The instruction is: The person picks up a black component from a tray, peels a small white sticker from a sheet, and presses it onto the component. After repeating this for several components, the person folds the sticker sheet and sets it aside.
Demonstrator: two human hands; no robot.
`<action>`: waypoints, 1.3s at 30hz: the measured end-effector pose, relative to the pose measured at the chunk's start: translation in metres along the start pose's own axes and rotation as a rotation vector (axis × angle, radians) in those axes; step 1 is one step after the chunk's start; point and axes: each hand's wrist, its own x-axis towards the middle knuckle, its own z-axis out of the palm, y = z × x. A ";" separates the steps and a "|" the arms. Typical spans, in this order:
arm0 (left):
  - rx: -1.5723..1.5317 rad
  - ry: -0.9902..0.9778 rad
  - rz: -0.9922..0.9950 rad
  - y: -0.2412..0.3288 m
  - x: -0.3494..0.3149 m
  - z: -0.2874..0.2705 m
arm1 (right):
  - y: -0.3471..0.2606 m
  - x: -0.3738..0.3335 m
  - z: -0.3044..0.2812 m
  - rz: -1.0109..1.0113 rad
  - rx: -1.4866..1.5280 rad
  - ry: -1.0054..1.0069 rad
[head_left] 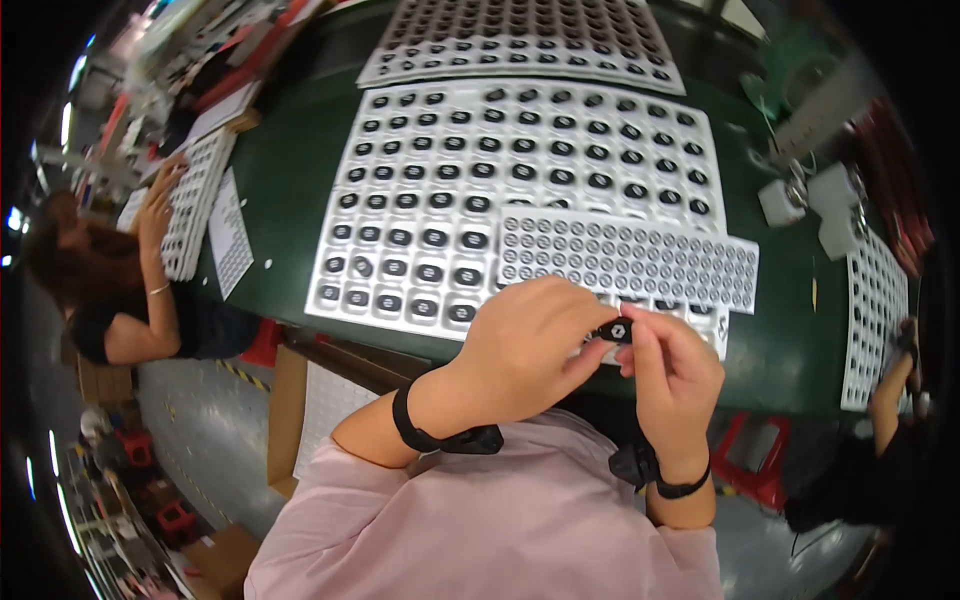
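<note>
Between my hands, above the near edge of a white tray, is a small black oval part (618, 331) with a pale hexagonal mark. My left hand (530, 345) pinches it from the left, its back toward me. My right hand (677, 375) closes its thumb and fingers at the part's right end. The white tray (335, 290) carries rows of similar black oval parts in its pockets. A sheet of round grey stickers (630, 255) lies across the tray's right side, just beyond my fingers.
Another loaded tray (530, 72) lies at the far side of the green table (275, 190). At left, a person (125, 290) handles another tray (192, 205) beside a sticker sheet (230, 240). At right, another person's hand (905, 345) touches a tray (872, 320). A cardboard box (290, 400) stands below the table edge.
</note>
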 end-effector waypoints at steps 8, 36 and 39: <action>0.321 -0.161 -0.020 -0.023 0.017 -0.054 | 0.000 0.004 -0.010 -0.185 -0.121 -0.181; 0.602 -0.241 -0.313 -0.218 0.119 -0.101 | 0.008 -0.002 -0.082 0.019 -0.310 -0.129; 0.414 -0.247 -0.247 -0.177 0.102 -0.094 | 0.031 0.020 -0.119 0.132 -0.375 0.061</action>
